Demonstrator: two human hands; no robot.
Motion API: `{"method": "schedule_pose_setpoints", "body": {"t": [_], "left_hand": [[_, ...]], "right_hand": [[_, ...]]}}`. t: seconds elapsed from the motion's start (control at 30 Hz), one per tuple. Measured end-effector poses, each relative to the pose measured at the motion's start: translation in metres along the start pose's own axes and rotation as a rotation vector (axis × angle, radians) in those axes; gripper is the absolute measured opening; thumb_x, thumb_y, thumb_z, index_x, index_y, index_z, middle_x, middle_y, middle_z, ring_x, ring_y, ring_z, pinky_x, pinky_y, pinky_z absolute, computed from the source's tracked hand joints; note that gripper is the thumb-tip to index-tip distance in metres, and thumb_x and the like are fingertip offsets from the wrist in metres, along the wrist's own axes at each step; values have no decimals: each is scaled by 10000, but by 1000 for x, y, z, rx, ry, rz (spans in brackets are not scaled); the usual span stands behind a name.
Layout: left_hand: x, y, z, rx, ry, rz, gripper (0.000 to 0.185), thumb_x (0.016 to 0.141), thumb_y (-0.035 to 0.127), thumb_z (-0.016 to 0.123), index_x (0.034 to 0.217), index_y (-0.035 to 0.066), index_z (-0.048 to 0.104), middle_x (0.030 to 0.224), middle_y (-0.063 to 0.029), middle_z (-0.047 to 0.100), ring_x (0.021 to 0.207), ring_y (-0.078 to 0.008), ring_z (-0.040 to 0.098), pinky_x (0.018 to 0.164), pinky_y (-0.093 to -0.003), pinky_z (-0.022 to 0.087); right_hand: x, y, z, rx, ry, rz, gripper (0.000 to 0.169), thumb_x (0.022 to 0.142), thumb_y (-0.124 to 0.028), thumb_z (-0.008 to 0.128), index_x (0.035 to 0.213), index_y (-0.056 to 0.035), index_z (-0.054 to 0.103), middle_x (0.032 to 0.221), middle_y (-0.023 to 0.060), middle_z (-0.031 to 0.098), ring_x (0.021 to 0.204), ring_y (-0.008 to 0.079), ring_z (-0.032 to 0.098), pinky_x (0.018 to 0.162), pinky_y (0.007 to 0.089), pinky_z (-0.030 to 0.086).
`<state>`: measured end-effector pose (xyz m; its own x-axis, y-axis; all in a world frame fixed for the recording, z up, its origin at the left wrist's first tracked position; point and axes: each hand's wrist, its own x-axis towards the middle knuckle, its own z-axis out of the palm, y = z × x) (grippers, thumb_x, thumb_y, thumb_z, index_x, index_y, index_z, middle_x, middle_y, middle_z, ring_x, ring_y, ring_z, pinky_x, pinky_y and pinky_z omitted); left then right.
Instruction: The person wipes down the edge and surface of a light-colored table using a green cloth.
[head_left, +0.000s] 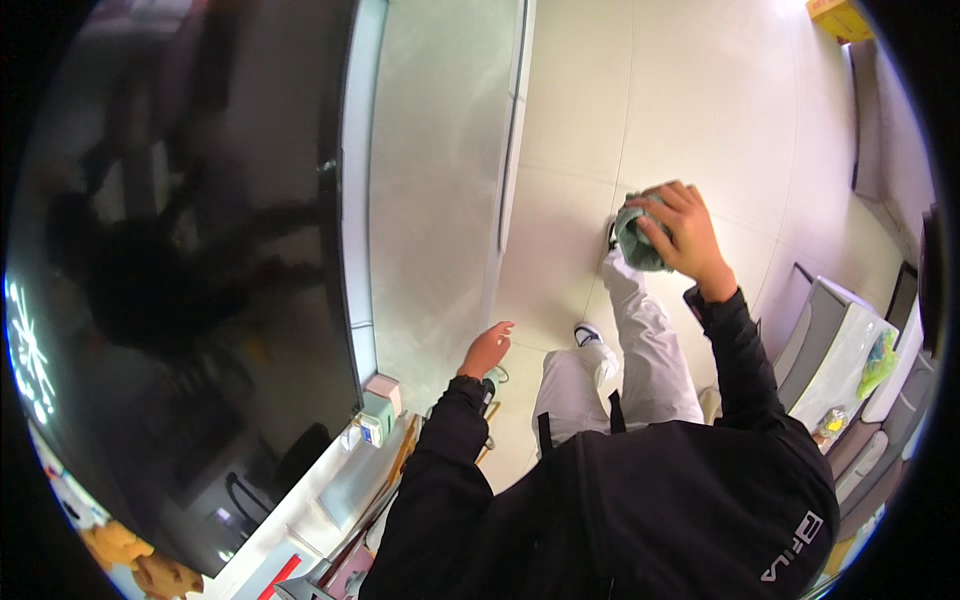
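Observation:
My right hand (682, 229) grips a bunched grey-green cloth (637, 244), held in the air above the tiled floor and one of my shoes. Lower and to the left, my left hand (489, 350) hangs with its fingers slightly bent, beside the grey top of a low cabinet (442, 187); I see nothing in it. A green thing with a loop shows just behind that wrist, partly hidden by it.
A large glossy black screen (225, 225) stands along the left. Small boxes (379, 409) sit near its lower corner. At the right are a grey and white seat or table (832, 352) bearing a green bag (877, 364), and a yellow box (840, 19) farther up.

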<state>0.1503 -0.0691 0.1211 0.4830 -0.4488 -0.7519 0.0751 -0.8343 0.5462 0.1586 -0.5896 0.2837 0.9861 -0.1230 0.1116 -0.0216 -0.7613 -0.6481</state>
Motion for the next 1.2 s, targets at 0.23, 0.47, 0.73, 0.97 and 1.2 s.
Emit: {"method": "schedule_pose_setpoints", "body": {"t": [0.23, 0.47, 0.73, 0.97, 1.2], "left_hand": [[-33, 160, -33, -26, 11, 223, 364, 1036, 158, 580, 1391, 101, 629, 1163, -133, 755, 1076, -289, 733, 945, -401, 569], [-45, 221, -71, 26, 151, 269, 355, 1007, 204, 582, 1343, 128, 666, 1110, -151, 768, 1014, -349, 742, 882, -440, 581], [-36, 198, -112, -123, 345, 204, 337, 1024, 221, 596, 1340, 138, 674, 1094, -163, 773, 1003, -363, 743, 864, -441, 587], [50, 155, -141, -79, 225, 55, 336, 1007, 246, 583, 1312, 162, 696, 1077, -204, 768, 1025, -401, 727, 879, -458, 580], [193, 163, -227, 133, 90, 56, 361, 974, 203, 565, 1300, 121, 698, 1091, -235, 754, 1070, -414, 710, 909, -510, 565]], "right_hand": [[26, -89, -89, 125, 20, -8, 220, 989, -252, 671, 1136, -136, 787, 1040, 46, 730, 977, 272, 623, 855, 398, 453], [62, -128, -133, 119, 55, -102, 230, 1020, -215, 635, 1155, -101, 782, 1102, 71, 745, 1033, 295, 639, 897, 410, 470], [109, -113, -139, 125, 5, -125, 238, 1008, -203, 642, 1170, -95, 779, 1098, 91, 738, 1044, 321, 646, 878, 427, 479], [169, -57, -116, 107, -242, -164, 220, 1011, -239, 657, 1126, -88, 769, 1089, 95, 731, 1065, 309, 638, 922, 423, 465], [257, 48, -92, -11, -467, -134, 263, 1030, -318, 623, 1115, -118, 773, 1017, 64, 708, 1018, 288, 645, 883, 427, 478]]}}
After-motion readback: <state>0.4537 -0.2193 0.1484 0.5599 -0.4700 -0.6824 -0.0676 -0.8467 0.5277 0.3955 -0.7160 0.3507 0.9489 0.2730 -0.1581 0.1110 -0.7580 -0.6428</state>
